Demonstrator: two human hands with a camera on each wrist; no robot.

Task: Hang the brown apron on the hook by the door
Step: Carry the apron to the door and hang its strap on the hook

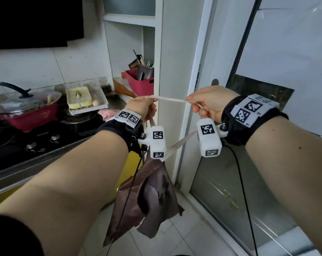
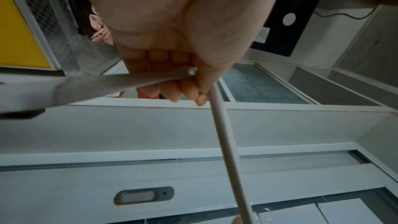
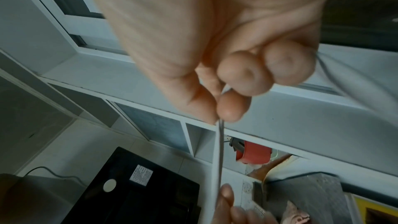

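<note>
The person holds a white strap [image 1: 168,99] stretched taut between both hands in front of the white door frame [image 1: 175,52]. The left hand [image 1: 142,107] has its fingers curled round the strap's left end, thumb pressed against the forefinger; in the left wrist view the strap [image 2: 224,134] leaves that pinch and runs away from the hand [image 2: 172,40], while a second, wider length of strap [image 2: 96,84] passes under the curled fingers [image 2: 187,91]. The right hand [image 1: 208,102] pinches the other end between thumb and forefinger, the remaining fingers folded into the palm; the right wrist view shows the strap [image 3: 219,151] edge-on, leaving the fingertips [image 3: 230,108] of that hand [image 3: 204,31]. The brown apron [image 1: 149,196] hangs bunched below the left wrist, to the left of the door frame's foot and clear of the floor. Another length of strap slants from the apron toward the frame, between the two wrist cameras. Left of the frame lies a stove [image 1: 45,137] carrying a red pan [image 1: 27,117] with a glass lid. A red bin [image 1: 140,84] of utensils stands just beside the frame, at counter height. Right of the frame is a glass door [image 1: 239,182]. No hook can be made out in any view.
</note>
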